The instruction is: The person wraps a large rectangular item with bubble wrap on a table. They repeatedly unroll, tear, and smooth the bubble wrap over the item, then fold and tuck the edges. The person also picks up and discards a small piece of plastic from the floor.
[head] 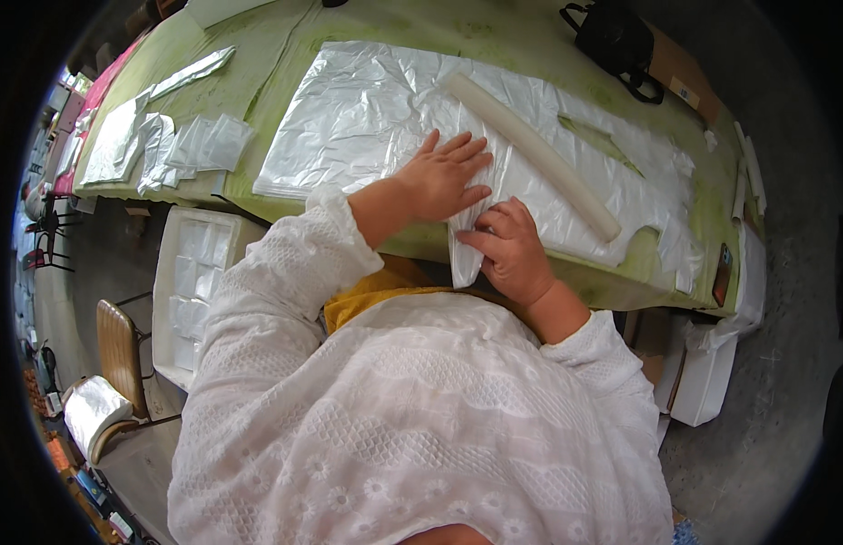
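Thin white plastic film bags (346, 116) lie in a wide, wrinkled layer over a table with a green cloth. My left hand (448, 178) rests flat on a folded strip of the film, its fingers spread. My right hand (513, 252) pinches the edge of a folded plastic bag (466, 262), whose lower end hangs over the table's front edge. A pale roll or tube (537, 157) lies slantwise on the film, to the right of both hands.
Small folded plastic packets (213, 142) lie at the table's left. A white foam box (164, 300) of packets stands below. A black bag (612, 41) and a cardboard box (680, 75) are at the back right. A phone (722, 274) lies near the right corner.
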A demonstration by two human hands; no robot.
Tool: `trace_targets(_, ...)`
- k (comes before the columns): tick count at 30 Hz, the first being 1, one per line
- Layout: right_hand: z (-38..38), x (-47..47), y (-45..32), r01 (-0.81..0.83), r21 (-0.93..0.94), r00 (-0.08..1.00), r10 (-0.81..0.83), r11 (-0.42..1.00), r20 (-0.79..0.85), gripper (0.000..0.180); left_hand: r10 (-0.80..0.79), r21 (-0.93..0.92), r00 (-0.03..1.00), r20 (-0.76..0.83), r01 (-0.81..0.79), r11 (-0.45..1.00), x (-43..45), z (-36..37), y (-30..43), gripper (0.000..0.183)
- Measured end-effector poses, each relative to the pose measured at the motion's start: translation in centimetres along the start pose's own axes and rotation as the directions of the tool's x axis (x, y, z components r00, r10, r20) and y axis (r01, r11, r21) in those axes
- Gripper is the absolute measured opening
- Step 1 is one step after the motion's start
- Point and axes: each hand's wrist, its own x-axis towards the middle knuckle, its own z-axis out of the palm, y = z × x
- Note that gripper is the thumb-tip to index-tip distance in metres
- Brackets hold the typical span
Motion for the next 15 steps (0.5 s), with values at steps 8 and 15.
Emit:
trace_targets(8,-0.2,-2.2,-1.6,0.057,0.049,0.995,-0.052,0.997,-0.089,0.039,-0.064,0.1,0.994,-0.09,0.073,0.992,2.4,0.7,1.1,0.068)
trace_targets(15,-0.6,-1.9,-1.8,0.031,0.22,0.994,-0.008,0.975,-0.107,0.036,-0.1,-0.204,0.913,-0.395,0.019,0.979,1.2,0.1,-1.6,0.056)
